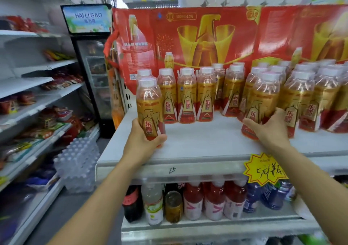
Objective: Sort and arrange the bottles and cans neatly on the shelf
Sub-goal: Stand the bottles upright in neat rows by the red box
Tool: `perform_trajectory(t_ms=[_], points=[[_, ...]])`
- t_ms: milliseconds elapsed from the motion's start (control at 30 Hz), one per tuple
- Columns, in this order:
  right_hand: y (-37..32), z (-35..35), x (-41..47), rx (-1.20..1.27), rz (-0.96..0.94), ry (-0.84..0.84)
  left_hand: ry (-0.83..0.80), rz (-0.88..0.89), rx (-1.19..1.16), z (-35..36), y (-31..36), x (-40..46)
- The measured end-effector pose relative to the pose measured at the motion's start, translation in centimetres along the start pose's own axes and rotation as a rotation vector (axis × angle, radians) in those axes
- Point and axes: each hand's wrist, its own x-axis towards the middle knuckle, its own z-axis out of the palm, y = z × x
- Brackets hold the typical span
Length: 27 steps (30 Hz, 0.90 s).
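Gold bottles [205,94] crowd the shelf [197,146]; each hand's fingers [160,137] wrap one bottle.

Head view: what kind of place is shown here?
Most likely a small grocery or convenience store: a shelf with rows of identical drink bottles, a yellow handwritten price tag on its edge, and a drinks fridge beside snack shelves.

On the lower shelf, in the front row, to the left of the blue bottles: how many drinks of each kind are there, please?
Dark bottle with red label: 1
Clear bottle with green label: 1
Gold can: 1
Red bottles with white labels: 3
Total: 6
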Motion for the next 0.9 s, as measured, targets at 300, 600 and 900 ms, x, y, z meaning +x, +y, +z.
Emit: perform_trajectory(t_ms=[300, 600, 900], points=[[-5.6, 3.5, -4.1, 0.184, -0.172, -0.488, 0.068, -0.037, -0.038, -2.0, -1.3, 1.8], [-11.2, 12.0, -6.7, 0.218, -0.259, -0.647, 0.018, -0.003, 0.020, -1.6, -2.2, 4.5], [-11.2, 14.3, -6.4, 0.211, -0.282, -0.596, 0.058, 0.044, 0.150, -0.6, -2.2, 6.1]])
